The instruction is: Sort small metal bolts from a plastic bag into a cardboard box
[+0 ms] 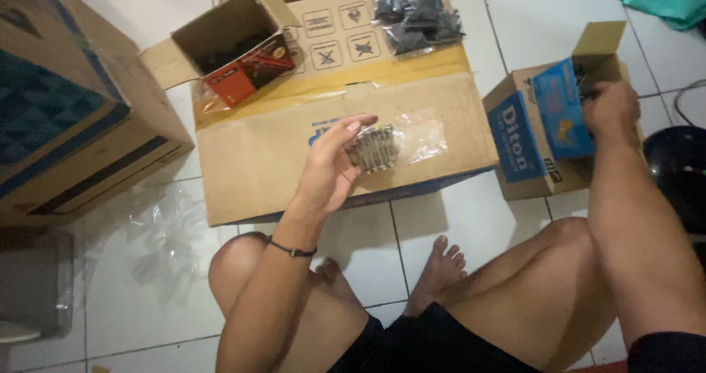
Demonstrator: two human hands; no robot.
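My left hand (pixel 332 165) is raised over a big flat cardboard box (pixel 272 152) and holds a small bundle of shiny metal parts (pixel 373 148) between thumb and fingers. A clear plastic bag (pixel 423 139) lies on the box just right of the bundle. My right hand (pixel 610 110) reaches into a small blue and brown carton (pixel 531 134) on the right; its fingers are inside and hidden. A thin black band circles my left wrist.
A small open brown box (pixel 224 38) with a red packet (pixel 250 70) sits on the flat box's far left. A bag of black parts (pixel 415 14) lies at the back. A large carton (pixel 66 108) stands left. Crumpled clear plastic (pixel 165 240) lies on white tiles.
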